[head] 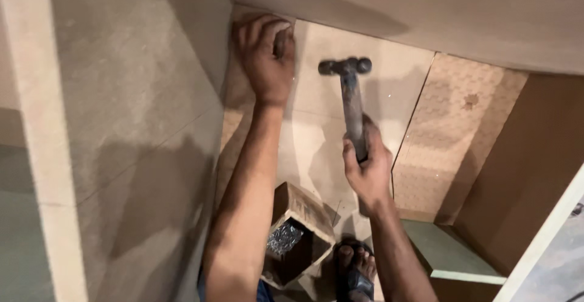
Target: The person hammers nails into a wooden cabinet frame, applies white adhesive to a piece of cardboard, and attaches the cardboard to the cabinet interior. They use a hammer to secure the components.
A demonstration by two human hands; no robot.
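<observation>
**Hammering inside a plywood cabinet corner**

Filling most of the view is a pale beige plywood cabinet shell [134,113], its tall side panel on the left meeting a light back panel [365,95] in an inner corner at the upper left. A patterned tan sheet [456,125] lies to the right of the light panel, and a plain brown board [529,174] stands beyond it.

Next in size is a small open wooden box [301,235] low in the frame between the forearms, with a heap of shiny metal nails [283,239] inside. A sandalled foot [356,268] shows just beside the box.

Raised over the light panel is a dark metal hammer with a worn grey handle [351,101]; its double-ended head is at the top, well apart from the corner and level with the left wrist.

The right hand [365,168] is clenched around the lower end of the handle. The left hand [264,55] presses against the panel near the corner, fingers curled and pinched together; whether it holds a nail cannot be made out.
</observation>
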